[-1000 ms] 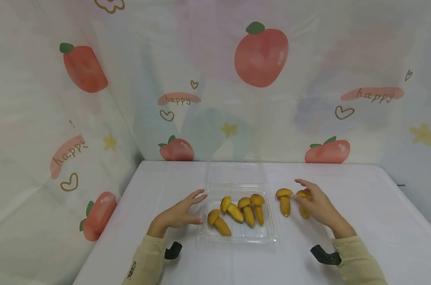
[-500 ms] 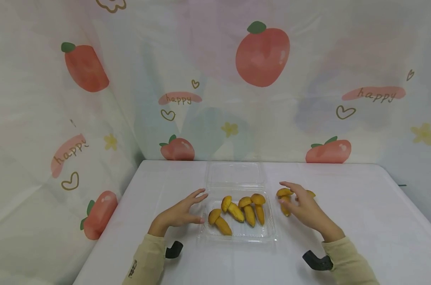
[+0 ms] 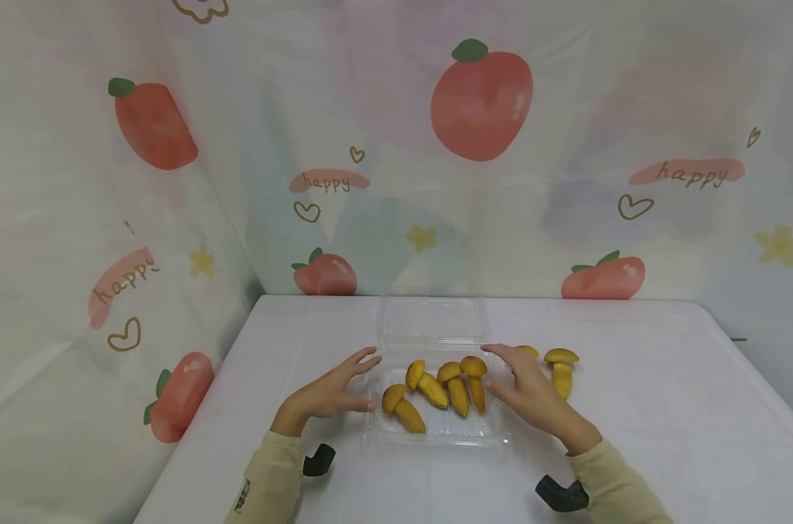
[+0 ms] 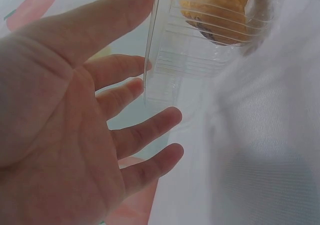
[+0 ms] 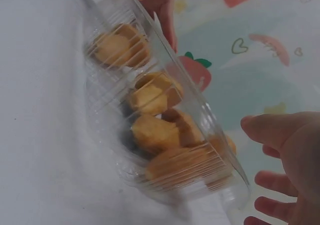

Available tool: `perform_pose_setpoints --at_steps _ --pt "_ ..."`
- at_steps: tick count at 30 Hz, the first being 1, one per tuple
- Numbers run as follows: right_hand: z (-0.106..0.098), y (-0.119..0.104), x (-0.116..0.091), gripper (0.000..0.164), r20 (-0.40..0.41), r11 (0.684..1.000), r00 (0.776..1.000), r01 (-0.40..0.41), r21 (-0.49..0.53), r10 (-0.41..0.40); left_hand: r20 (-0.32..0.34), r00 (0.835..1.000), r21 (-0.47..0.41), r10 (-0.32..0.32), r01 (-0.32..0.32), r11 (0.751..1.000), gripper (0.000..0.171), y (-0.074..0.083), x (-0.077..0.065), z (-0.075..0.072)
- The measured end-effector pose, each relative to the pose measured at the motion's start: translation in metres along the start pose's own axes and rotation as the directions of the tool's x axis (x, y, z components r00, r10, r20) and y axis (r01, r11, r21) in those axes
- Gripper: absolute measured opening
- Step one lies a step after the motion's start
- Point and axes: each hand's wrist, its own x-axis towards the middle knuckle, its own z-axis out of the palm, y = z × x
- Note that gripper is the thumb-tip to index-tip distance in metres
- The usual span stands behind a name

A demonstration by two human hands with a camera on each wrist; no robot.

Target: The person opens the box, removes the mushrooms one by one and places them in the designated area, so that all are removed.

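Observation:
A clear plastic clamshell box (image 3: 436,441) stands with its lid (image 3: 431,319) folded back. Inside lie several yellow-brown mushrooms (image 3: 429,387) in a loose row. My left hand (image 3: 327,393) is at the box's left side, fingers spread and holding nothing; in the left wrist view its thumb (image 4: 107,22) meets or overlaps the rim, and contact is unclear. At the right side hovers my right hand (image 3: 534,393), fingers apart and holding nothing, with a gap to the box wall (image 5: 200,105) in the right wrist view.
To the right of my right hand, one mushroom (image 3: 562,370) lies on the white table (image 3: 665,407). Another mushroom's cap (image 3: 527,351) shows behind that hand, its stem hidden. A printed cloth (image 3: 396,145) hangs behind the table.
My right hand has moved left, from over the two mushrooms outside to the box's right side, uncovering the farther mushroom. My left hand has stayed in place.

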Motion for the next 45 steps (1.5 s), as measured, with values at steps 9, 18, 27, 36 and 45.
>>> perform_pose_setpoints --at_steps 9,18,27,36,45 --pt "0.013 -0.002 -0.001 0.055 0.025 1.000 1.000 -0.010 -0.006 0.010 -0.001 1.000 -0.005 -0.011 0.011 1.000 0.083 0.000 -0.001 0.001" --pt "0.020 -0.002 -0.001 0.058 0.012 0.993 1.000 -0.009 -0.120 0.010 0.003 1.000 -0.007 -0.013 0.013 1.000 0.083 -0.002 -0.001 0.003" --pt "0.021 -0.003 -0.002 0.054 0.010 0.991 1.000 0.023 -0.134 -0.022 0.000 1.000 0.003 -0.011 0.011 1.000 0.082 -0.001 -0.002 0.003" --pt "0.021 -0.005 -0.003 0.049 0.018 0.991 1.000 0.005 -0.134 -0.003 -0.006 1.000 0.006 -0.012 0.012 1.000 0.083 -0.001 -0.001 0.002" --pt "0.022 -0.004 -0.002 0.041 0.010 0.993 1.000 0.013 -0.120 -0.011 -0.006 1.000 0.003 -0.009 0.009 1.000 0.083 -0.002 0.000 0.001"
